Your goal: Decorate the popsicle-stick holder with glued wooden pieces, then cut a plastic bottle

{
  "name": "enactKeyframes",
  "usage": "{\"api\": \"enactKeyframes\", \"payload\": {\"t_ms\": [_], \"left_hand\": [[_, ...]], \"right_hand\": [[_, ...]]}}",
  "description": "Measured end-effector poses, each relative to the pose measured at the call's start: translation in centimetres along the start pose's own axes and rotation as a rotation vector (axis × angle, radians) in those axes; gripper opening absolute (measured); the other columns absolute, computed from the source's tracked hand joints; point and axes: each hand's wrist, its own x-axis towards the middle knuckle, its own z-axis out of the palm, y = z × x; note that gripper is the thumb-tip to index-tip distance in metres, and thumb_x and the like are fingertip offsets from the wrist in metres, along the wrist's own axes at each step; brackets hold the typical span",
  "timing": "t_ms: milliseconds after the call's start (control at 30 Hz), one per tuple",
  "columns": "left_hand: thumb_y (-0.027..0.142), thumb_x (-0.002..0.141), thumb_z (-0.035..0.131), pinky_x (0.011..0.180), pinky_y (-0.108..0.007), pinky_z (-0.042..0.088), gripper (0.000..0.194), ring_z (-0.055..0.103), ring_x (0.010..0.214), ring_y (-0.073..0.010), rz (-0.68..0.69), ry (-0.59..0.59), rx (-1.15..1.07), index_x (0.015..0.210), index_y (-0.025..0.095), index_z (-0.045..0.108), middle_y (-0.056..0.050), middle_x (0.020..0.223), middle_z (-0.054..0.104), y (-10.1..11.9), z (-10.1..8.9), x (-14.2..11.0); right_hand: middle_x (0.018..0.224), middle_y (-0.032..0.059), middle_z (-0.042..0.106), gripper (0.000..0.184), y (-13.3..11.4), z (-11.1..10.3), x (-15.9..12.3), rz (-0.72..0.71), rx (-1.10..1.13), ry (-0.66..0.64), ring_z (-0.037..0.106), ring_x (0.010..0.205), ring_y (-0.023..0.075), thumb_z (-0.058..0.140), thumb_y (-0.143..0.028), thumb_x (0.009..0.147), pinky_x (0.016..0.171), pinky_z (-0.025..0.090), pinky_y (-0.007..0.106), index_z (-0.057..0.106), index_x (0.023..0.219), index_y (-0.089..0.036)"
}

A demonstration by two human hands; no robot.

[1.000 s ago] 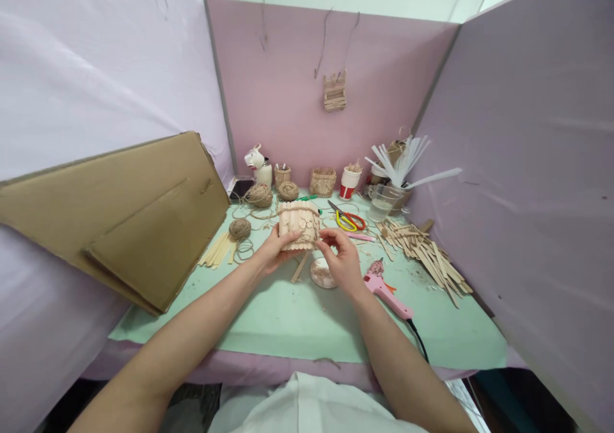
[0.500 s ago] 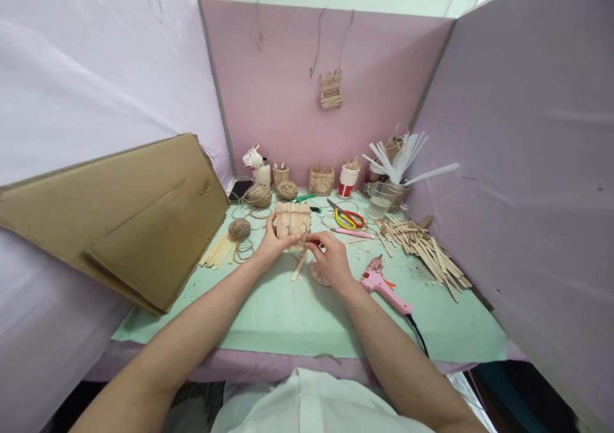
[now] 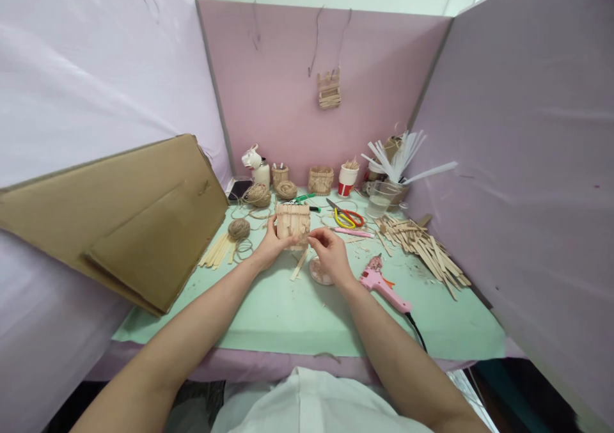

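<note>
My left hand [image 3: 274, 244] is closed around the left and lower edge of a small wooden-stick box [image 3: 293, 220], holding it above the table. Twine runs across the box near its top. At the box's lower right corner is my right hand [image 3: 328, 247], thumb and fingertips pinched together; whatever they hold is too small to make out. Under the hands lie a loose wooden stick [image 3: 300, 265] and a round, clear dish [image 3: 320, 272]. A pink glue gun [image 3: 386, 290] rests right of my right hand.
Cardboard sheets [image 3: 139, 228] lean at the left. Twine balls [image 3: 238, 229] and pale sticks [image 3: 217, 251] lie beside them. Scissors [image 3: 346, 217], a pink cutter [image 3: 354, 233] and a pile of sticks [image 3: 426, 244] are at the right. Along the back stand a red-white cup [image 3: 347, 180] and a woven basket [image 3: 320, 181].
My right hand has drawn slightly away from the box's lower edge, its fingers still pinched. The left hand keeps its hold on the box, and the view has shifted a little.
</note>
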Motion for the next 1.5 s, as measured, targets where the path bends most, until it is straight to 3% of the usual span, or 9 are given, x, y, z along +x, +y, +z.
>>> {"api": "enactKeyframes", "payload": {"t_ms": [133, 367, 533, 700, 800, 967, 1133, 1500], "left_hand": [[0.029, 0.052, 0.09, 0.105, -0.049, 0.041, 0.107, 0.054, 0.123, -0.0301, -0.023, -0.031, -0.067, 0.138, 0.024, 0.028, -0.018, 0.139, 0.049, 0.1, 0.1, 0.0], [0.029, 0.051, 0.09, 0.105, -0.05, 0.041, 0.105, 0.055, 0.122, -0.0296, -0.019, -0.063, -0.098, 0.137, 0.024, 0.03, -0.017, 0.138, 0.05, 0.1, -0.2, 0.3], [0.026, 0.054, 0.089, 0.104, -0.049, 0.043, 0.108, 0.057, 0.12, -0.0284, -0.051, -0.064, -0.1, 0.141, 0.026, 0.025, -0.018, 0.141, 0.048, 0.4, -0.4, 0.3], [0.027, 0.057, 0.088, 0.098, -0.051, 0.046, 0.116, 0.064, 0.109, -0.0272, -0.074, -0.081, -0.1, 0.148, 0.029, 0.016, -0.017, 0.13, 0.058, 1.3, -0.7, 0.2], [0.029, 0.055, 0.089, 0.098, -0.051, 0.046, 0.127, 0.065, 0.108, -0.0274, -0.066, -0.046, -0.026, 0.151, 0.029, 0.005, -0.018, 0.129, 0.059, 1.7, -0.7, 0.2], [0.032, 0.053, 0.09, 0.099, -0.049, 0.046, 0.139, 0.06, 0.117, -0.0299, -0.016, 0.007, 0.132, 0.152, 0.03, -0.008, -0.021, 0.143, 0.045, 1.9, -0.5, 0.1], [0.037, 0.051, 0.091, 0.101, -0.048, 0.045, 0.142, 0.057, 0.12, -0.0309, 0.018, 0.055, 0.171, 0.152, 0.025, -0.008, -0.022, 0.139, 0.048, 2.0, 0.1, 0.0], [0.032, 0.049, 0.092, 0.106, -0.044, 0.04, 0.141, 0.051, 0.128, -0.029, 0.045, 0.08, 0.12, 0.152, 0.029, -0.005, -0.019, 0.146, 0.041, 1.9, 1.0, -0.2]], "right_hand": [[0.07, -0.0002, 0.064, 0.014, -0.1, 0.0, 0.4, 0.078, 0.085, 0.022, 0.055, 0.066, 0.0148, 0.067, -0.032, 0.069, 0.067, 0.045, 0.028, 0.066, 0.075, -0.019], [0.069, -0.0014, 0.062, 0.016, -0.2, 0.6, 1.4, 0.068, 0.132, 0.06, 0.053, 0.066, 0.0138, 0.068, -0.034, 0.068, 0.066, 0.042, 0.027, 0.064, 0.074, -0.02], [0.067, -0.0027, 0.061, 0.019, -0.3, 1.4, 1.6, 0.15, 0.193, 0.084, 0.052, 0.063, 0.0124, 0.07, -0.035, 0.066, 0.064, 0.042, 0.026, 0.064, 0.074, -0.019], [0.065, -0.0029, 0.061, 0.021, -0.5, 1.9, 1.4, 0.204, 0.241, 0.113, 0.053, 0.062, 0.0123, 0.072, -0.035, 0.064, 0.064, 0.045, 0.026, 0.064, 0.073, -0.018], [0.065, -0.0029, 0.062, 0.021, -0.4, 1.9, 1.4, 0.207, 0.242, 0.135, 0.053, 0.062, 0.0122, 0.072, -0.035, 0.064, 0.063, 0.045, 0.026, 0.064, 0.073, -0.018], [0.065, -0.0027, 0.062, 0.022, 0.0, 2.0, 1.6, 0.197, 0.265, 0.154, 0.054, 0.061, 0.0122, 0.072, -0.036, 0.064, 0.063, 0.046, 0.027, 0.065, 0.074, -0.019], [0.066, -0.0015, 0.063, 0.022, 0.1, 2.2, 1.6, 0.174, 0.248, 0.163, 0.054, 0.062, 0.013, 0.073, -0.036, 0.064, 0.063, 0.045, 0.027, 0.065, 0.074, -0.018], [0.067, -0.0005, 0.063, 0.024, 0.4, 2.7, 1.4, 0.133, 0.211, 0.168, 0.055, 0.064, 0.0141, 0.07, -0.04, 0.067, 0.063, 0.046, 0.027, 0.064, 0.074, -0.018]]}}
